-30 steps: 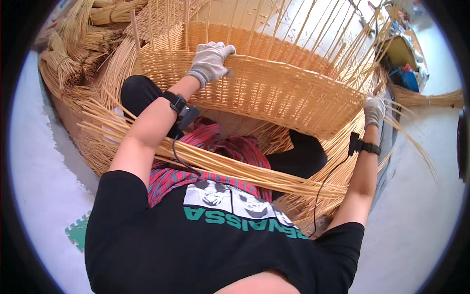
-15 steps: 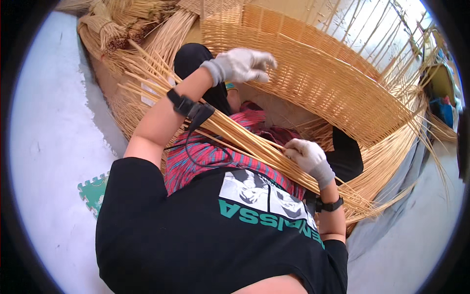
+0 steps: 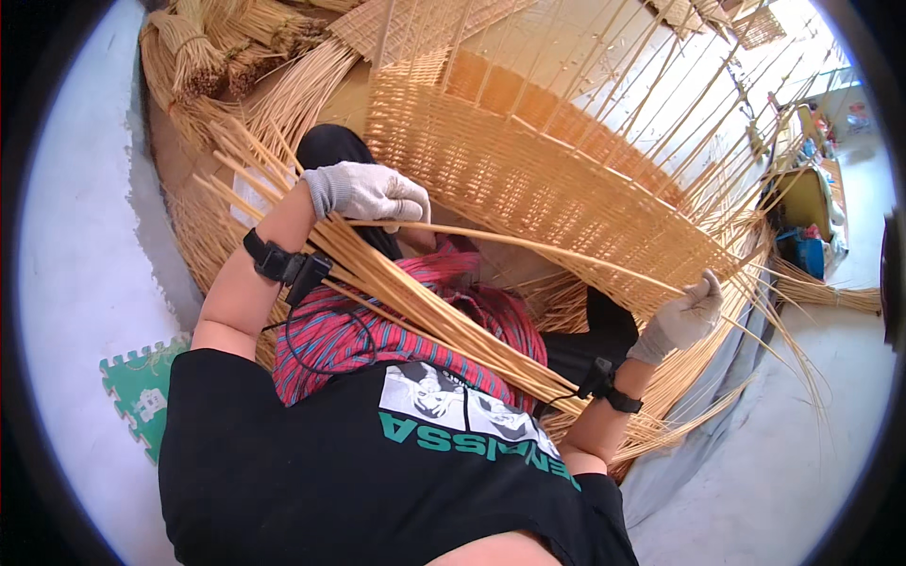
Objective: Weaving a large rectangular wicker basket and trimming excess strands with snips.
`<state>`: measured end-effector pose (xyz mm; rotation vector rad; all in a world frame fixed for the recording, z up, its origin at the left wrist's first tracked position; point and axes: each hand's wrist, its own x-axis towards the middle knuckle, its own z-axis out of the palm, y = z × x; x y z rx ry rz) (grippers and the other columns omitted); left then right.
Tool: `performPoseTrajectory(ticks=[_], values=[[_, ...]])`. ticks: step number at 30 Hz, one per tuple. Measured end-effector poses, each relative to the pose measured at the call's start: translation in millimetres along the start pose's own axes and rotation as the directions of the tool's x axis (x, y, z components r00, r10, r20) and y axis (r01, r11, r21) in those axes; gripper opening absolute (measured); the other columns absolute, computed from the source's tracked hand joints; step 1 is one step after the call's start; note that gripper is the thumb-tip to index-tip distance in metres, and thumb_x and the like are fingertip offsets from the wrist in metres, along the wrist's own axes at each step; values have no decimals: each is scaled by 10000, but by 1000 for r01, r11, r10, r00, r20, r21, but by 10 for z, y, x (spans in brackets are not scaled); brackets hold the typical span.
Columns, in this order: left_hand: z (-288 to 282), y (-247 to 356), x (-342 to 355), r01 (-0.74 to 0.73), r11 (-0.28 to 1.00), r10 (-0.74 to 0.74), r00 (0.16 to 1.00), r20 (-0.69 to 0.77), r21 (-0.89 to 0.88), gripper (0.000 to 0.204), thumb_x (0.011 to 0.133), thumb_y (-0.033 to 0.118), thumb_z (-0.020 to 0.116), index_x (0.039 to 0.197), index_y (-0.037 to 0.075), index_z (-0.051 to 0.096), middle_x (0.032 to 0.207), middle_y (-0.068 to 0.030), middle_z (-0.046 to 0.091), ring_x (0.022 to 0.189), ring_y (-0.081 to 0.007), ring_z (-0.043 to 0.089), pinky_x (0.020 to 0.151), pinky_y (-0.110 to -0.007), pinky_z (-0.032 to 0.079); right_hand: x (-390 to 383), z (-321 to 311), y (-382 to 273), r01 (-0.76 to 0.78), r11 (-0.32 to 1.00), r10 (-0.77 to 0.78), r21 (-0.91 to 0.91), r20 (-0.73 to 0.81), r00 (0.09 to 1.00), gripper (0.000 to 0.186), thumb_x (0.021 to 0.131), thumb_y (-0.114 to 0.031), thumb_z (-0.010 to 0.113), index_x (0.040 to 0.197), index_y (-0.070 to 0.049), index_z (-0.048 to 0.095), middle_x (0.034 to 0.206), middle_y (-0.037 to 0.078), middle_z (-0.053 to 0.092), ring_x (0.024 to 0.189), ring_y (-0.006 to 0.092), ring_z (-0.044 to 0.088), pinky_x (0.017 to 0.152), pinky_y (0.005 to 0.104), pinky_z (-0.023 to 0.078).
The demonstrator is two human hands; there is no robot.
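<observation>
Cane: one long pale cane runs from the left hand across to the right hand, in front of the woven wall of the basket.
Basket: a big half-woven wicker basket tilts against the person's lap, with bare upright stakes fanning out from its top edge toward the upper right.
Left hand: the gloved left hand is clenched around the near end of the cane, just beside the basket's left edge; a black strap with a cable sits on the wrist.
Right hand: the gloved right hand is closed on the far end of the same cane, low at the basket's right side; a black band is on this wrist too.
Loose canes: a thick sheaf of canes lies slanting across the lap, over a red striped cloth.
Bundles: tied bundles of cane lie at the upper left on the floor.
Mat: a green foam mat shows at the lower left.
</observation>
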<state>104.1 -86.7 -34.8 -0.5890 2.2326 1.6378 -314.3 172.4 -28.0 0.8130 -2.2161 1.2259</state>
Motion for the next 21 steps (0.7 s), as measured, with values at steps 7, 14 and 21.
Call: performPoseTrajectory(ticks=[7, 14, 21], values=[[-50, 385, 331, -271, 963, 250, 904, -346, -12, 140, 1055, 156, 632, 1090, 41, 704, 924, -30, 685, 849, -126, 620, 789, -318, 530, -177, 96, -411, 190, 919, -99, 345, -264, 959, 143, 1063, -149, 637, 1091, -32, 713, 992, 112, 710, 954, 214, 679, 874, 352, 542], [353, 887, 832, -643, 687, 726, 609, -319, 338, 175, 957, 193, 713, 1114, 118, 726, 1006, -119, 756, 964, -309, 741, 858, -414, 581, -642, 322, -1016, -554, 542, -239, 631, 749, 619, 360, 1049, -121, 653, 1397, -55, 588, 1254, 135, 712, 1123, 237, 678, 988, 376, 551], [-483, 14, 960, -168, 978, 208, 764, -610, 124, 244, 962, 217, 763, 1187, 134, 723, 1082, -130, 776, 1071, -237, 739, 996, -411, 553, -31, 707, -956, -480, 402, -100, 780, 559, 823, 362, 1049, -147, 674, 1390, -123, 554, 1231, 177, 739, 1062, 266, 736, 879, 382, 637]])
